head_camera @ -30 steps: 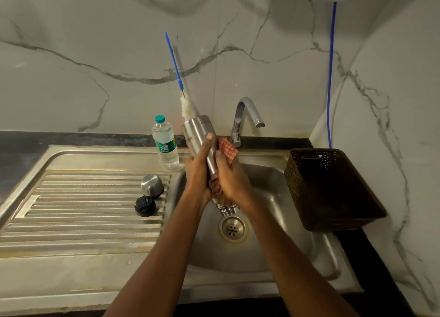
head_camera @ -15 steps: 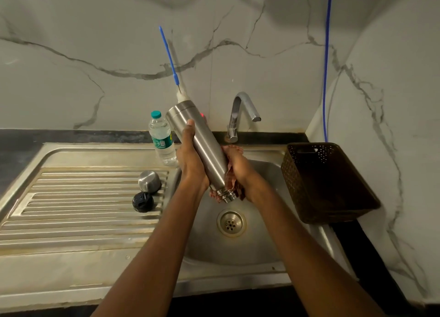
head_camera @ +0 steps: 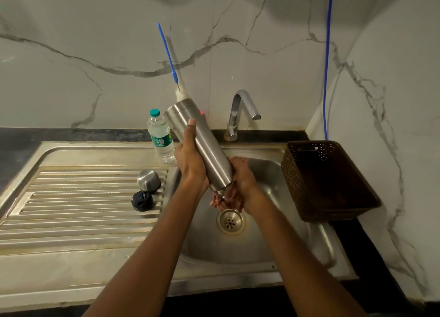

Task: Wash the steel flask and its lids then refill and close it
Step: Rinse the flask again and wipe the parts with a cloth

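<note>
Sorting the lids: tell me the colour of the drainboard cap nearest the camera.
The nearer cap is black, shown best in the head view.

Both forearms, left hand [head_camera: 190,165] and right hand [head_camera: 243,182] are bare.

flask [head_camera: 202,147] mouth: behind right hand [head_camera: 242,181] | cloth [head_camera: 217,203]: blurred | bottle [head_camera: 160,138] label: illegible | blue cable [head_camera: 328,54]: cropped at top

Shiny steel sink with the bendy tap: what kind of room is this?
Probably a kitchen. The stainless steel sink basin has a ribbed steel draining board beside it, a curved chrome tap stands behind on a dark stone counter, and white marble-look panels cover the walls.
</note>
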